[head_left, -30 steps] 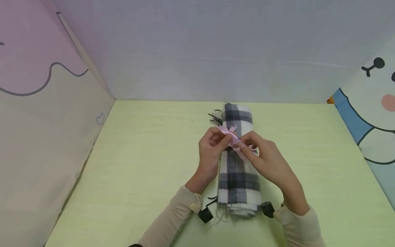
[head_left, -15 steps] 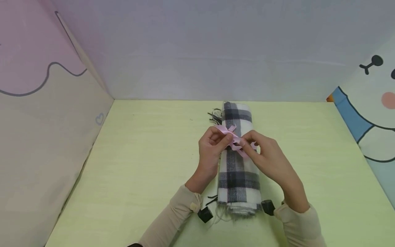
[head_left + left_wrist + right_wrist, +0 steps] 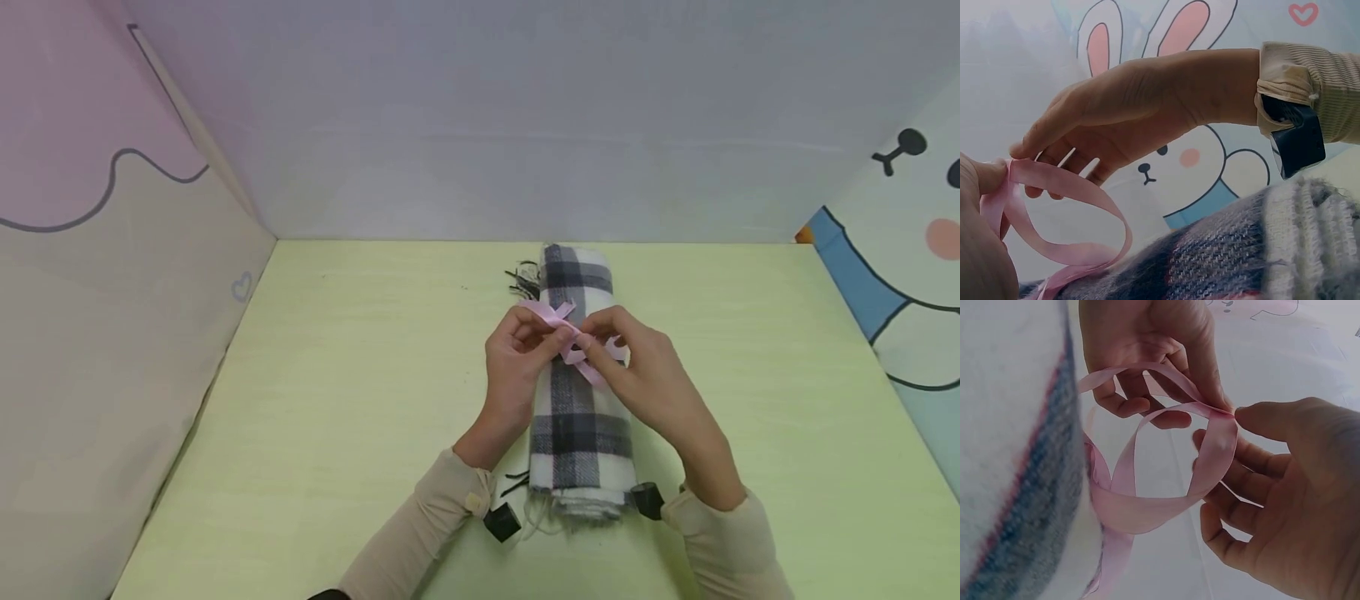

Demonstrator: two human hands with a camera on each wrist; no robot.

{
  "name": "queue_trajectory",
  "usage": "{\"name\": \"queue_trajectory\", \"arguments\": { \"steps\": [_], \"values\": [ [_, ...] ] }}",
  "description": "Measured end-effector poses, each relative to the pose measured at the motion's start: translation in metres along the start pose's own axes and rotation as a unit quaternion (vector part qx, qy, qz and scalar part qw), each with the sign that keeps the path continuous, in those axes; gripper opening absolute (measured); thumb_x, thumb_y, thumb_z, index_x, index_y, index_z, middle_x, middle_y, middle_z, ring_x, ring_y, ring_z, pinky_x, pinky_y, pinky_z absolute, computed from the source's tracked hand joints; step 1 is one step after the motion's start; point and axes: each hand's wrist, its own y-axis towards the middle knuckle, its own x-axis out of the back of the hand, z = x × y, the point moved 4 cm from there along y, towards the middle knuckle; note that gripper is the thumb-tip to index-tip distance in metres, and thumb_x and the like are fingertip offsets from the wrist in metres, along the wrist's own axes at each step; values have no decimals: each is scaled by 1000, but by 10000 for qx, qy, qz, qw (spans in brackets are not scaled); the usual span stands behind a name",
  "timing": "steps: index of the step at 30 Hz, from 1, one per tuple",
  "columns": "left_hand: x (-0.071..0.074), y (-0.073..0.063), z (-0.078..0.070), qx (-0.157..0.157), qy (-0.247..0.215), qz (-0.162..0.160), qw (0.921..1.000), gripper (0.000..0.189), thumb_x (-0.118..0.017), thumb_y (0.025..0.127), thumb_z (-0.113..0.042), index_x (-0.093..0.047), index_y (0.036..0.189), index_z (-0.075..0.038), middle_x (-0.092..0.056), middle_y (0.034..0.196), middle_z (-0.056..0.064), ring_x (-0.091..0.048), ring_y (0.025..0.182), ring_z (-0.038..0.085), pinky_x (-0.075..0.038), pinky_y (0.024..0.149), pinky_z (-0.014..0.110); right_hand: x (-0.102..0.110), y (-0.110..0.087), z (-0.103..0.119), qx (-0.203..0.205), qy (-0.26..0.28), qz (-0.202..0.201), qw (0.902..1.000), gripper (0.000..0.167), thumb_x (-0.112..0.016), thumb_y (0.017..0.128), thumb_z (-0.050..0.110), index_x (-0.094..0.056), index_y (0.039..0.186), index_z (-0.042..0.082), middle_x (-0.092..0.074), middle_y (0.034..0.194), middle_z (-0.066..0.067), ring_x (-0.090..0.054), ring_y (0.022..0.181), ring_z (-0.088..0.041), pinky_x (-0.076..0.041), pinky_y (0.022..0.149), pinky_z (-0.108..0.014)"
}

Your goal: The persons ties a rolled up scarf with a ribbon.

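Observation:
A plaid scarf [image 3: 577, 433] in white, grey and black lies folded into a long bundle. Around its middle goes a pink ribbon [image 3: 551, 315], whose loops stand up from the cloth in the right wrist view. My left hand [image 3: 516, 362] pinches the ribbon between thumb and forefinger, above the scarf's left side. From the right, my right hand [image 3: 648, 371] pinches it too, the two thumb tips nearly meeting. Two ribbon loops [image 3: 1141, 514] hang below the pinch; the other fingers of both hands curve loosely. The fingers partly hide the crossing of the ribbon.
The scarf rests on a pale yellow-green table [image 3: 360, 375]. Dark fringe [image 3: 527, 279] sticks out at its far left. Printed cloth walls surround the table at the back [image 3: 480, 125] and both sides. A black wrist camera [image 3: 502, 522] sits on the left sleeve.
My right hand has shifted slightly left and away from me, bringing its fingertips up to the left thumb. The left hand keeps its pinch; the scarf stays in place.

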Motion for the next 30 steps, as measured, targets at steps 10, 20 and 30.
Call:
{"name": "queue_trajectory", "arguments": {
  "steps": [10,20,30],
  "values": [
    [1,-2,-4,-403,785,-162,9960,23,-79,86,7,-60,97,12,-71,82,-21,-65,80,3,-46,77,23,-1,1,1,14,-34,-309,9995,9,-70,102,17,-67,108,12,-71,89,0,-60,83,-7,-45,79,-23],
    [3,-4,-2,-330,581,-77,9977,22,-75,93,-2,-53,97,-4,-65,98,-11,-63,94,8,-48,86,23,3,-1,5,641,-360,-653,9952,11,-71,97,2,-65,104,8,-67,77,2,-53,70,-7,-40,70,-28],
    [21,6,-27,-1141,2382,-224,9642,25,-61,102,-18,-60,119,0,-57,103,7,-48,95,15,-35,85,30,7,3,15,1681,-628,-447,9828,19,-77,89,-6,-69,99,8,-66,74,4,-46,64,-5,-38,61,-20]
  ]
}}
